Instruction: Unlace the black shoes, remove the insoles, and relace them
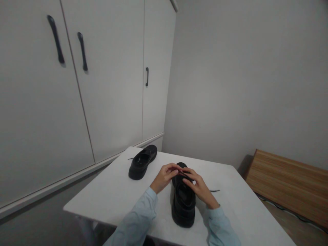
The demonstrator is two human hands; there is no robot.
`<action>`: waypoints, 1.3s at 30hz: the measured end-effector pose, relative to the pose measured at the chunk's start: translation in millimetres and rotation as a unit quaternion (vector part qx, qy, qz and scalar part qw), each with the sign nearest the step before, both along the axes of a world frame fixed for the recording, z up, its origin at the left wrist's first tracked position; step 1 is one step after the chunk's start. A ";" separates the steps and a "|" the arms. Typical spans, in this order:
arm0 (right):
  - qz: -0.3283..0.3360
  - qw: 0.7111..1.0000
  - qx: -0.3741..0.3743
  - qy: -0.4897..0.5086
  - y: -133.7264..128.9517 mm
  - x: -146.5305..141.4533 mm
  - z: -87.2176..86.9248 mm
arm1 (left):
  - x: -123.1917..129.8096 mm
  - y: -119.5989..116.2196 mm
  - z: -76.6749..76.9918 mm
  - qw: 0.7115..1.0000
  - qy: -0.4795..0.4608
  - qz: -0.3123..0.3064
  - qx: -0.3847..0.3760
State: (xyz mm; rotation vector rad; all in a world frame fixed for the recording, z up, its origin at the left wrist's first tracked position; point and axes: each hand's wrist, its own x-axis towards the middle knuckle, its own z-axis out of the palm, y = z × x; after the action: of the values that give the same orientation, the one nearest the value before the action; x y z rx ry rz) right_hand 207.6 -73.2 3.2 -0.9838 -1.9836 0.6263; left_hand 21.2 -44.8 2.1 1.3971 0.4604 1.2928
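Note:
A black shoe (183, 213) stands on the white table (112, 198), its heel toward me and its toe pointing away. Over its front, my left hand (166, 176) and my right hand (198, 186) meet with bent fingers. Pinched between their fingertips is a thin dark shoelace (214, 190), one end of which sticks out to the right past my right wrist. My fingers cover most of the lacing and part of the toe. The other black shoe (142, 162) sits farther back on the left, with a bit of lace beside it.
White cabinets (115, 85) with dark handles rise along the left, close to the table's far edge. A grey wall (243, 85) is behind. At the right, a wood-grain board (289, 184) stands beside the table, with a cable (287, 209) running beneath it.

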 end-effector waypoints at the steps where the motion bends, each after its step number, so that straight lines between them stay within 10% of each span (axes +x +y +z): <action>1: -0.001 1.000 0.008 -0.003 0.5 -1.8 -2.3 | 0.6 -1.1 0.0 1.000 0.012 -0.016 0.003; 10: -0.030 0.996 0.073 -0.049 -2.1 -10.3 0.9 | 2.9 -4.9 2.9 0.998 0.039 -0.051 0.017; 23: -0.025 0.998 0.042 -0.031 -3.0 -10.2 3.3 | -3.4 21.4 -22.7 0.952 0.224 0.184 0.100; 39: -0.079 0.994 0.064 0.040 1.1 -1.8 -6.5 | -2.7 5.6 0.7 0.986 0.158 0.006 0.059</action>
State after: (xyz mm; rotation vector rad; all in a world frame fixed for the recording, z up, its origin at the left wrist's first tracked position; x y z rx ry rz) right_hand 205.8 -72.1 -3.3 -1.0100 -1.8315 0.4392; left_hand 18.5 -39.2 2.7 1.7122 0.6142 1.1245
